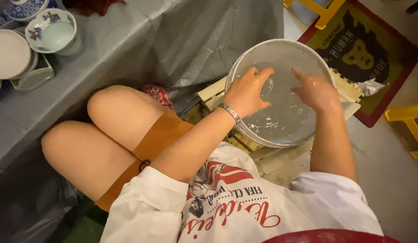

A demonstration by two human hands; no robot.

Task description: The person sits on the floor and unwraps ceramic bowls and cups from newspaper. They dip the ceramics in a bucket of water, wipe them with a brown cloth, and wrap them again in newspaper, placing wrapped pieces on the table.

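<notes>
Left hand: the left hand (245, 92) hangs over the near-left rim of the bucket, fingers loosely spread and pointing toward 2 o'clock, clamped on nothing; a metal bracelet (230, 112) sits on the wrist.
Right hand: the right hand (314, 90) is inside the bucket's right half, wet and blurred, fingers apart and pointing toward 10 o'clock, holding nothing that can be made out.
Bucket: the white bucket (263, 49) stands on a pale slatted wooden stand (212, 91), at 12 o'clock from the person's chest.
Water: the clear water (285, 114) fills the lower part and looks rippled, with small bubbles.
Key relation: the water lies directly below and between both hands; being round, the bucket has no long axis; the right hand reaches deeper in, the left stays nearer the rim.
Surroundings: a grey plastic sheet (141, 40) covers the surface at 10 o'clock, bearing patterned bowls (53, 30) and a white plate (8, 53); a yellow stool (409, 123) stands at 3 o'clock, beside a red-edged mat (375, 58).
</notes>
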